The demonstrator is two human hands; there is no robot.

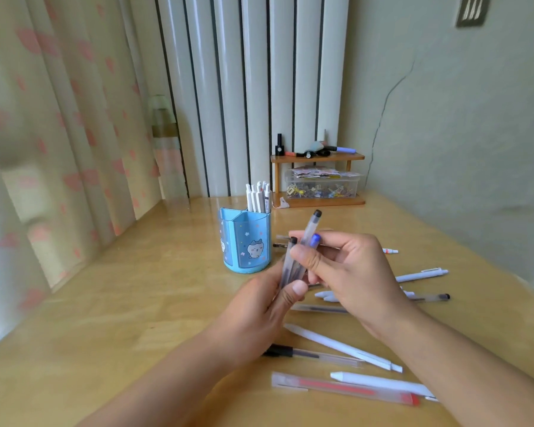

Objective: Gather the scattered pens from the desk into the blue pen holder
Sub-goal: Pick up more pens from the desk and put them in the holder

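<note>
A blue pen holder (245, 246) with a cat picture stands on the wooden desk (121, 318), with several white pens (257, 197) upright in its back compartment. My left hand (265, 306) grips a bunch of translucent pens (290, 266) just right of the holder. My right hand (349, 272) pinches the same bunch from the right, around a pen with a black cap (312, 224) and one with a blue cap (314, 241). Several loose pens lie on the desk: a white one (342, 346), a black-capped clear one (312, 354), a red one (346, 388).
More pens lie right of my hands, among them a white pen (421, 275) and a clear one (432, 297). A small wooden shelf (318, 180) with a clear box of clips stands at the back against the radiator. A curtain hangs on the left.
</note>
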